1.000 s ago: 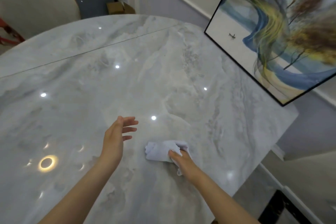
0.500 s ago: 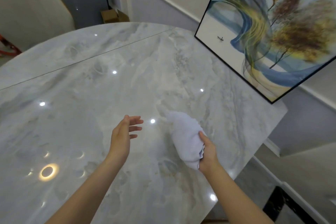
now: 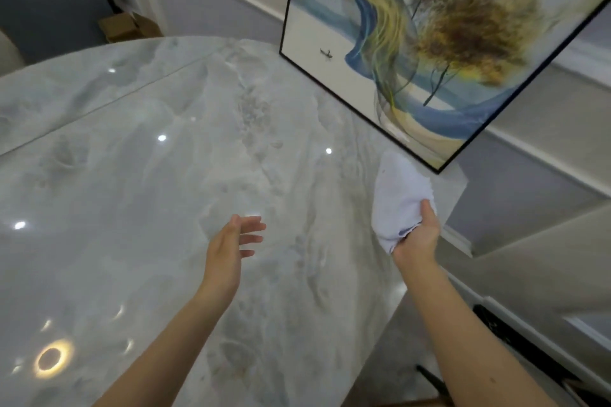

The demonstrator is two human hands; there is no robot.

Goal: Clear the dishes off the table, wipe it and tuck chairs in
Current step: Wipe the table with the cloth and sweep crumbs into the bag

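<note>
A glossy grey marble table (image 3: 148, 195) fills most of the view. My right hand (image 3: 418, 235) grips a bunched white cloth (image 3: 398, 195) and holds it on the table near the right-hand corner, just below the framed picture. My left hand (image 3: 231, 248) hovers over the middle of the table with fingers straight and spread, holding nothing. No dishes show on the table.
A large framed painting (image 3: 426, 43) leans against the wall at the table's far right edge, its lower corner close to the cloth. A cardboard box (image 3: 127, 26) sits on the floor beyond the table. A pale chair back (image 3: 542, 261) stands to the right.
My right hand has swept the cloth from the near middle of the table out to the right corner by the painting. My left hand stayed hovering, open.
</note>
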